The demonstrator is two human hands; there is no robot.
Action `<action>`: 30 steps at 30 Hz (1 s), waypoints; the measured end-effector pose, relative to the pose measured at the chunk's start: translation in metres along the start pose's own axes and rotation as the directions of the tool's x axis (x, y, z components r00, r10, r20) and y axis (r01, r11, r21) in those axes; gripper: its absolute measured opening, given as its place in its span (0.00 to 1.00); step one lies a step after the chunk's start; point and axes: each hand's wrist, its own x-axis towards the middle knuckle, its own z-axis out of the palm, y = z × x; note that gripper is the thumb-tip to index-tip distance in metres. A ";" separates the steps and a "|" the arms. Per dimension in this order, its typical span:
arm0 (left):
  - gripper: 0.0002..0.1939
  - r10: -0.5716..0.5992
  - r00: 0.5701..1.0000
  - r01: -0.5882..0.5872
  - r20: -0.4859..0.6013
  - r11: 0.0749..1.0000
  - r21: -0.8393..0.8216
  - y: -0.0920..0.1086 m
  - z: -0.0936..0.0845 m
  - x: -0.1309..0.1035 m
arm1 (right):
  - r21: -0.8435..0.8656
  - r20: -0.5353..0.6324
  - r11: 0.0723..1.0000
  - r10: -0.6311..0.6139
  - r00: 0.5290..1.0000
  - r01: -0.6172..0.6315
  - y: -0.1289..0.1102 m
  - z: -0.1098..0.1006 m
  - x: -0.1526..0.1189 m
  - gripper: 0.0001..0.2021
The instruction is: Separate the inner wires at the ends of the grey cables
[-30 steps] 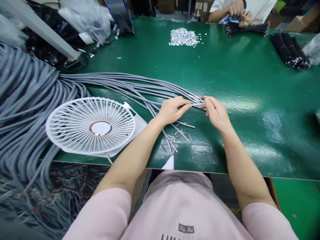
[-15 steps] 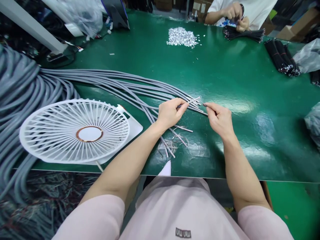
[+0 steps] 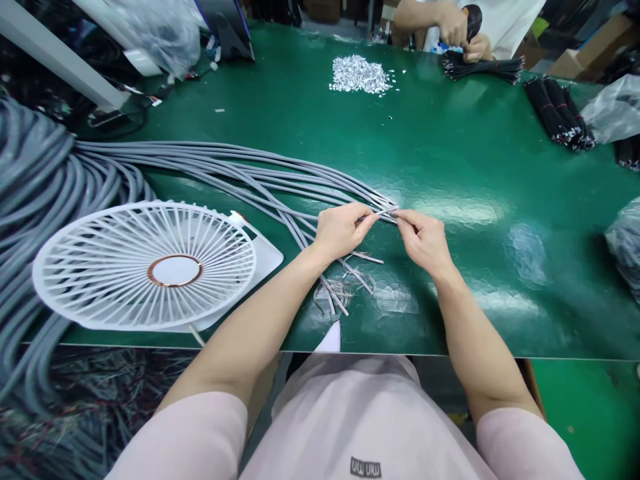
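Grey cables (image 3: 235, 152) run in a loose bundle across the green table, their stripped pale ends lying near my hands. My left hand (image 3: 343, 230) is closed in a pinch on one cable near its pale end. Thumb and forefinger of my right hand (image 3: 425, 239) are pressed together at the tip of that same cable; what they pinch is too small to make out. Below my left hand, several more stripped cable ends (image 3: 345, 303) fan out beside a small tangle of thin strands (image 3: 340, 291).
A white fan (image 3: 150, 267) lies at the left near the table edge, beside a big grey cable coil (image 3: 35, 153). Silvery scraps (image 3: 360, 73) are heaped at the back. Across the table, a co-worker's hands (image 3: 465, 37) handle black wires (image 3: 483, 69); more black bundles (image 3: 557, 110) lie at right.
My right hand has moved left, from just beyond the cable's tip to the tip itself. My left hand stays on the cable, whose end now sits slightly lower.
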 end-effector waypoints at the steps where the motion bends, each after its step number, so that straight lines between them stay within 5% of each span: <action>1: 0.16 -0.006 1.000 0.006 0.010 1.000 0.009 -0.001 0.001 0.000 | 0.055 0.047 0.998 -0.033 0.998 0.031 -0.003 0.000 -0.001 0.15; 5: 0.17 -0.084 0.996 0.084 0.005 0.996 -0.029 -0.002 0.002 0.003 | 0.162 0.087 0.986 -0.060 0.994 0.046 -0.004 -0.009 0.001 0.15; 10: 0.18 -0.137 0.990 0.133 -0.025 0.983 -0.126 -0.001 -0.002 0.003 | 0.005 0.016 0.998 0.060 0.998 -0.060 0.012 -0.021 0.007 0.15; 18: 0.17 -0.124 0.992 0.122 -0.013 0.986 -0.113 0.002 -0.005 0.003 | -0.019 0.014 0.998 0.059 0.998 -0.059 0.009 -0.012 0.006 0.15; 30: 0.20 -0.037 0.999 0.037 -0.003 0.999 -0.017 0.004 -0.006 0.002 | 0.183 -0.006 0.983 -0.010 1.000 0.011 0.003 0.004 0.005 0.14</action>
